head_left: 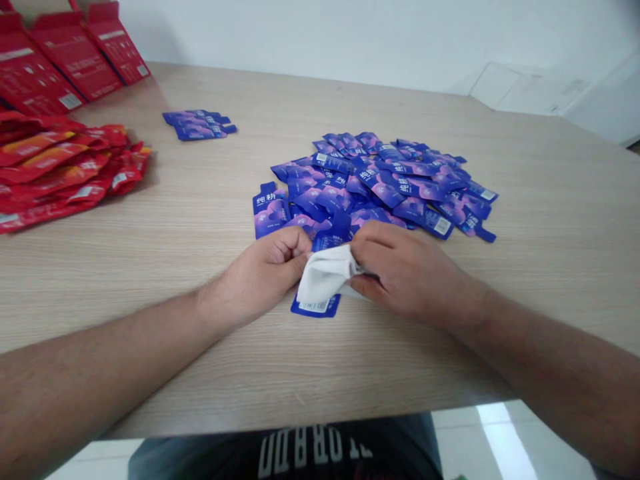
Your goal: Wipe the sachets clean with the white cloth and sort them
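Left hand (263, 277): closed, fingers curled, pinching one side of a white cloth (325, 273). Right hand (403, 270): fingers bent over the cloth's other side, gripping it. Between the hands, the cloth wraps a blue sachet (315, 308), whose barcoded end projects below the cloth toward the near edge of the tabletop (150, 373); its upper end meets the edge of the pile.

Just beyond the hands: a loose pile of blue-purple sachets (375, 187), overlapping and printed "纯耕", at mid-tabletop. Left of the pile, well apart: a small stack of matching sachets (197, 125). Along the left edge: a heap of red sachets (55, 170). Far left corner: a row of red cartons (65, 60), upright and open-flapped, beside the white wall (350, 33).
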The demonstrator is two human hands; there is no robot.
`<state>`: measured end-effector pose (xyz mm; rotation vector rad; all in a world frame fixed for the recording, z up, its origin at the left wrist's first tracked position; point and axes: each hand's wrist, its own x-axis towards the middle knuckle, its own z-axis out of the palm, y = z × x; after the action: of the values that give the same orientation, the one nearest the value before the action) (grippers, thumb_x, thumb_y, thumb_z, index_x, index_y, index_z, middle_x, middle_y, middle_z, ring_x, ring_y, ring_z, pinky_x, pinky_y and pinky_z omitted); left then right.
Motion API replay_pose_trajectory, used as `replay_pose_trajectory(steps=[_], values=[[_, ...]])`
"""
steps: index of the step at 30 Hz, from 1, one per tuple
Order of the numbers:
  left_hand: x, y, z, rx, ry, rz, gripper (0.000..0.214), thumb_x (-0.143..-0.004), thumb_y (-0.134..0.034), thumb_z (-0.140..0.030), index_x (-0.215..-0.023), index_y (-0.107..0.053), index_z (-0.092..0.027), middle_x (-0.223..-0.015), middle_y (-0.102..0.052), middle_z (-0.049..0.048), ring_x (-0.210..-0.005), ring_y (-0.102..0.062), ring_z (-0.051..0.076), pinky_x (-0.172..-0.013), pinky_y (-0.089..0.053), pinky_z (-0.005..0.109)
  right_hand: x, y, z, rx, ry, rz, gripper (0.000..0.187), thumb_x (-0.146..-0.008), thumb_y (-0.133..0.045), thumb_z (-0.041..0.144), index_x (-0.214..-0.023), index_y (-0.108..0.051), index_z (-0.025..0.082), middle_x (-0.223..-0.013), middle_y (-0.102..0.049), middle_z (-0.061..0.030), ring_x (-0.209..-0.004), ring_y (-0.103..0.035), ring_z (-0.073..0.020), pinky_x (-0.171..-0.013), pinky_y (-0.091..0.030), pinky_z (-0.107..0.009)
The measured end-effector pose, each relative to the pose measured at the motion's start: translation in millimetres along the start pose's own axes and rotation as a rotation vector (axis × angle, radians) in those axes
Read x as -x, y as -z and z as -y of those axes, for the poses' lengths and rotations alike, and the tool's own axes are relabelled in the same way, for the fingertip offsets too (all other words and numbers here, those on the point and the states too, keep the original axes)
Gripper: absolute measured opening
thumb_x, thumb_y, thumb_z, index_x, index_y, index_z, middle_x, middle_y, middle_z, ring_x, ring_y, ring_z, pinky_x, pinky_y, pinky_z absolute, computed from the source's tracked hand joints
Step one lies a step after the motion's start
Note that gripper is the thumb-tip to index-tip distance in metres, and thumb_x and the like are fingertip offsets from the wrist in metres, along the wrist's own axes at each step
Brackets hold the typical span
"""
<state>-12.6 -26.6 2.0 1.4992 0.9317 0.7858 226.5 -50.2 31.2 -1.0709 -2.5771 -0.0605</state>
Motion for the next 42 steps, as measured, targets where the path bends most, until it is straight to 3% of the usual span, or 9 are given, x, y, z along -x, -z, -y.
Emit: replay_pose_trajectory(steps=[5, 10, 15, 19, 23, 28, 32, 37, 42], values=[[-0.6, 0.6, 0.5, 0.001, 0.004, 0.000, 0.019, -0.091, -0.065, -0.031, -0.079, -0.055, -0.019, -0.063, -0.053, -0.0036, -0.054, -0.045, 0.009, -0.050, -0.035, 0.022, -0.2, -0.7, -0.2, 0.007, -0.067, -0.045, 0.013, -0.097, -0.063, 0.032, -0.098, -0.060, 0.019, -0.100, -0.064, -0.0087, -0.093, -0.059, -0.0239, -0.079, -0.046, -0.035], [-0.1, 0.4, 0.2, 0.006, 0.002, 0.004, 0.018, -0.092, -0.063, -0.029, -0.079, -0.055, -0.019, -0.062, -0.052, -0.0042, -0.053, -0.044, 0.009, -0.050, -0.034, 0.021, -0.2, -0.1, 0.7, 0.007, 0.000, -0.007, 0.011, -0.096, -0.065, 0.030, -0.097, -0.061, 0.019, -0.097, -0.063, -0.0069, -0.091, -0.059, -0.0232, -0.077, -0.046, -0.034], [-0.5, 0.4, 0.9, 0.001, -0.004, 0.003, 0.020, -0.092, -0.065, -0.030, -0.079, -0.055, -0.019, -0.063, -0.052, -0.0039, -0.054, -0.044, 0.009, -0.050, -0.035, 0.022, -0.4, -0.6, -1.1, 0.003, -0.055, -0.041, 0.015, -0.097, -0.063, 0.033, -0.096, -0.060, 0.019, -0.098, -0.063, -0.0080, -0.092, -0.059, -0.0241, -0.079, -0.046, -0.036], [-0.9, 1.1, 1.7, -0.006, -0.013, 0.009, 0.020, -0.093, -0.064, -0.029, -0.079, -0.054, -0.019, -0.063, -0.052, -0.0038, -0.054, -0.045, 0.009, -0.051, -0.035, 0.022, -0.4, -0.6, 0.2, 0.003, 0.011, -0.008, 0.010, -0.095, -0.065, 0.028, -0.097, -0.061, 0.019, -0.097, -0.062, -0.0061, -0.090, -0.059, -0.0228, -0.076, -0.045, -0.034], [-1.7, 2.1, 3.3, -0.023, -0.029, 0.015, 0.019, -0.094, -0.062, -0.029, -0.080, -0.055, -0.019, -0.064, -0.052, -0.0040, -0.054, -0.045, 0.009, -0.051, -0.036, 0.022, -0.3, 0.1, 0.9, 0.002, -0.053, -0.037, 0.014, -0.097, -0.063, 0.032, -0.096, -0.060, 0.018, -0.098, -0.062, -0.0077, -0.090, -0.058, -0.0235, -0.078, -0.045, -0.035], [-2.6, 3.3, 4.8, -0.031, -0.036, 0.027, 0.019, -0.093, -0.062, -0.027, -0.078, -0.053, -0.019, -0.063, -0.052, -0.0043, -0.055, -0.046, 0.009, -0.051, -0.036, 0.022, 0.0, 0.8, 2.0, -0.002, 0.006, 0.005, 0.010, -0.096, -0.064, 0.029, -0.097, -0.061, 0.019, -0.096, -0.061, -0.0059, -0.090, -0.059, -0.0229, -0.076, -0.044, -0.034], [-3.2, 4.0, 5.2, -0.058, -0.039, 0.028, 0.019, -0.092, -0.064, -0.029, -0.079, -0.055, -0.019, -0.065, -0.054, -0.0035, -0.057, -0.047, 0.009, -0.052, -0.037, 0.022, -0.3, -0.4, -2.1, 0.005, -0.081, -0.044, 0.015, -0.098, -0.062, 0.033, -0.098, -0.060, 0.017, -0.099, -0.062, -0.0082, -0.092, -0.060, -0.0242, -0.079, -0.046, -0.035], [-2.7, 3.1, 3.8, -0.033, -0.035, 0.027, 0.019, -0.093, -0.062, -0.029, -0.079, -0.054, -0.020, -0.063, -0.053, -0.0039, -0.055, -0.046, 0.009, -0.051, -0.036, 0.022, 0.2, -0.7, 0.3, -0.002, -0.005, 0.001, 0.012, -0.096, -0.065, 0.030, -0.098, -0.061, 0.019, -0.098, -0.062, -0.0065, -0.092, -0.061, -0.0235, -0.078, -0.045, -0.034], [-2.7, 2.7, 3.2, -0.038, -0.028, 0.023, 0.020, -0.090, -0.066, -0.030, -0.077, -0.055, -0.020, -0.064, -0.054, -0.0031, -0.056, -0.047, 0.010, -0.051, -0.038, 0.023, -0.2, -0.3, 0.5, 0.005, -0.070, -0.035, 0.014, -0.098, -0.062, 0.032, -0.098, -0.061, 0.018, -0.099, -0.063, -0.0084, -0.094, -0.061, -0.0253, -0.081, -0.047, -0.036]])
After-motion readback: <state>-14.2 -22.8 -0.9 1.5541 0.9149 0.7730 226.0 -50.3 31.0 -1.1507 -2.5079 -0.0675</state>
